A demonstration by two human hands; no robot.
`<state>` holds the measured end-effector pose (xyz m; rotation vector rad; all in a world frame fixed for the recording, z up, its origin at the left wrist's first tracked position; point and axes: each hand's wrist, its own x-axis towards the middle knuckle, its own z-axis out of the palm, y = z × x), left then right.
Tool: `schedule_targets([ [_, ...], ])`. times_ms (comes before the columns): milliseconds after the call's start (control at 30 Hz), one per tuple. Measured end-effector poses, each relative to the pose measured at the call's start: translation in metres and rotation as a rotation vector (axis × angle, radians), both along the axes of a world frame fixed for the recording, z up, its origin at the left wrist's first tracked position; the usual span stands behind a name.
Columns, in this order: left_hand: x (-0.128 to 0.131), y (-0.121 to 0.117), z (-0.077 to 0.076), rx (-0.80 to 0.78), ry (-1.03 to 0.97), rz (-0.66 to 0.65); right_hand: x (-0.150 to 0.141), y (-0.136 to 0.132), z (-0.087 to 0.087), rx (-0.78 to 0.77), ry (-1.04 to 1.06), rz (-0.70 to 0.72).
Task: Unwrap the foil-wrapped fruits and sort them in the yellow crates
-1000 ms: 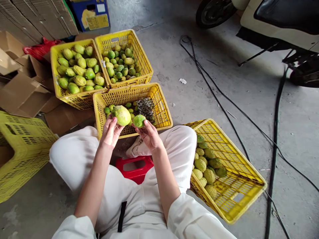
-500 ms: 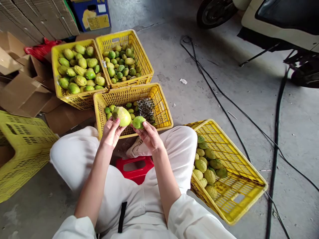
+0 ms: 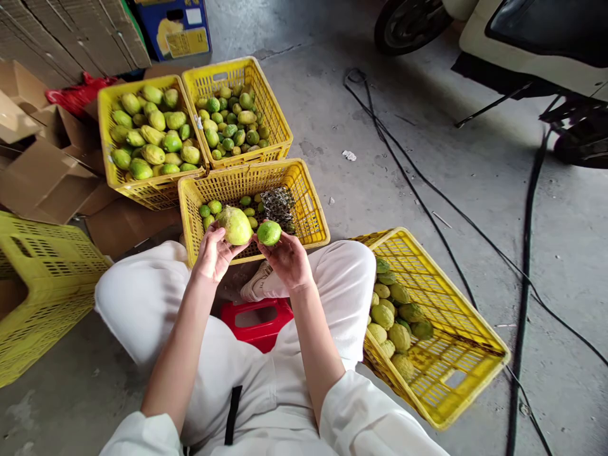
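A large pale yellow-green citrus fruit (image 3: 236, 226) rests in the fingers of my left hand (image 3: 213, 256), which is closed round its lower side with the thumb on its left. My right hand (image 3: 289, 261) supports a smaller, brighter green citrus fruit (image 3: 269, 233) on its fingers. The two fruits are side by side with a small gap between them. Both hands are held over the near edge of a yellow crate (image 3: 313, 239). Inside that crate lie several small green fruits (image 3: 215, 207) and a crumpled piece of clear, dark-speckled plastic (image 3: 278, 206).
Two yellow crates (image 3: 108, 166) (image 3: 284, 140) of green fruit stand behind. Another crate (image 3: 456, 405), tilted, holds fruit at my right. A yellow crate (image 3: 52, 297) and cardboard (image 3: 47, 180) are at left. Black cables (image 3: 427, 212) cross the floor near a parked scooter (image 3: 532, 50).
The large fruit has shifted slightly right and turned in my left hand. My right hand has rolled palm-up, and the small fruit now sits on its fingers, a little further right.
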<state>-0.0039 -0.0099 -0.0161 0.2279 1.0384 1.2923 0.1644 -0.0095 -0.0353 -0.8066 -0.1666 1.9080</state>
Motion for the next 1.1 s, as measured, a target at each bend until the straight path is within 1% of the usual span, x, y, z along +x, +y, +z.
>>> schedule_targets([
  [100,0.002,0.001,0.003,-0.031,-0.037,-0.024,0.001,0.000,-0.001,-0.008,-0.016,-0.015],
  [200,0.004,0.003,0.009,-0.109,-0.090,-0.042,0.001,-0.002,-0.001,0.015,-0.072,-0.021],
  [300,0.006,0.006,0.014,-0.174,-0.111,0.001,0.000,-0.004,-0.002,0.045,-0.114,-0.020],
  [400,0.009,0.007,0.019,-0.204,-0.137,0.029,-0.003,-0.003,-0.003,0.052,-0.113,-0.020],
  [467,0.010,0.006,0.019,-0.218,-0.195,0.028,-0.004,-0.002,-0.004,0.033,-0.099,-0.016],
  [567,0.008,0.007,0.014,-0.222,-0.266,0.049,-0.004,0.000,-0.004,-0.014,-0.079,-0.022],
  [633,0.005,0.008,0.008,-0.202,-0.203,0.086,-0.003,-0.001,-0.003,-0.016,-0.075,-0.029],
  [733,-0.004,0.010,0.001,-0.093,0.004,0.139,-0.002,-0.002,0.000,0.023,-0.079,-0.031],
  [800,-0.011,0.010,-0.002,0.000,0.129,0.147,-0.002,-0.002,0.001,0.041,-0.085,-0.028],
  [867,-0.016,0.008,-0.003,0.060,0.225,0.123,-0.002,-0.001,-0.001,0.035,-0.100,-0.022],
  [967,-0.023,0.003,-0.005,0.089,0.328,0.097,0.001,-0.001,-0.013,-0.052,-0.140,0.004],
  [1100,-0.030,0.000,-0.013,0.031,0.372,0.121,0.000,-0.003,-0.040,-0.255,-0.274,0.061],
])
